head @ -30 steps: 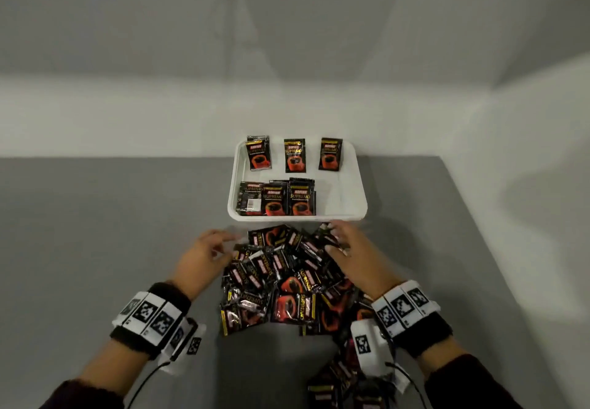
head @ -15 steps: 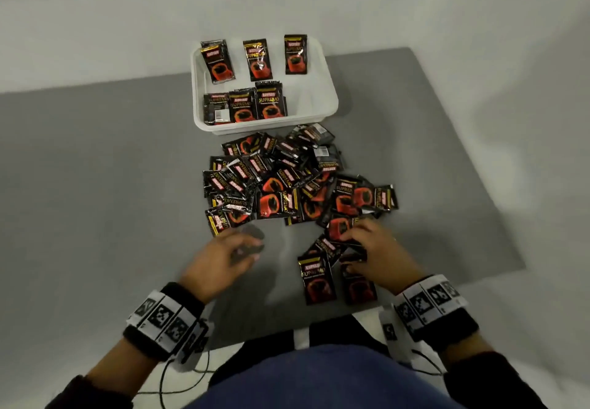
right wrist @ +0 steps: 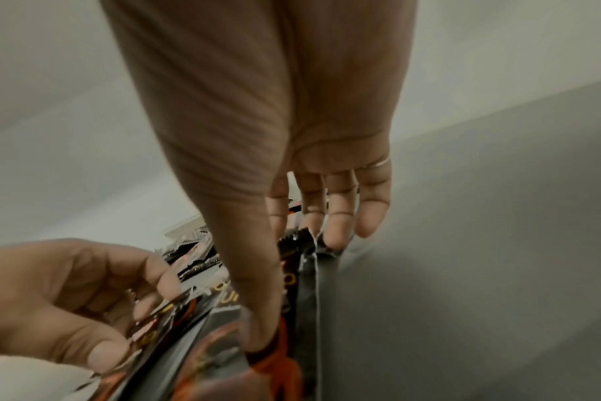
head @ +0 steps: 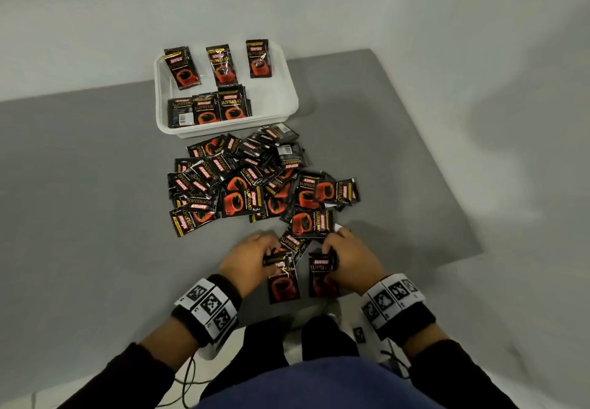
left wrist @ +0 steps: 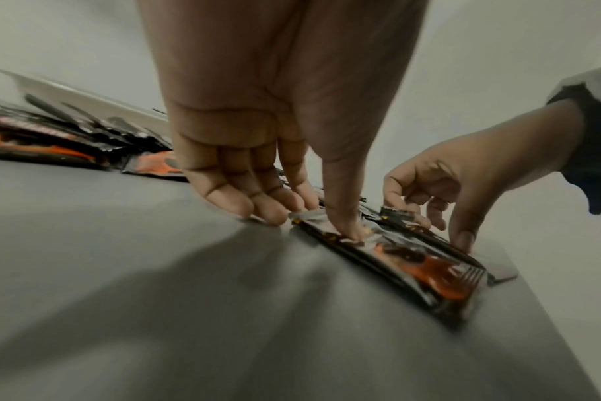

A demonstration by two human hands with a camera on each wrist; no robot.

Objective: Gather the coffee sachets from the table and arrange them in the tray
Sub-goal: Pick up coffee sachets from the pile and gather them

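Note:
A white tray (head: pixel 282 89) stands at the far side of the grey table and holds two rows of black-and-red coffee sachets (head: pixel 220 67). A loose pile of sachets (head: pixel 255 185) lies just in front of it. At the near edge my left hand (head: pixel 268 258) pinches the top of one sachet (head: pixel 283 285), thumb on its face (left wrist: pixel 412 263). Beside it my right hand (head: pixel 329 262) grips a second sachet (head: pixel 322 278), thumb on top and fingers at the far edge (right wrist: pixel 295 287). Another sachet (head: pixel 292 242) lies between the hands.
The grey table top (head: pixel 95 201) ends just below the hands and at the right. My legs and blue clothing (head: pixel 303 383) are under the near edge, with thin cables (head: pixel 188 376) hanging from the wrist bands. White walls rise behind the tray.
Both hands have drawn back from the pile's far side near the tray to its near edge. Each now holds a sachet. The head view has tilted downward.

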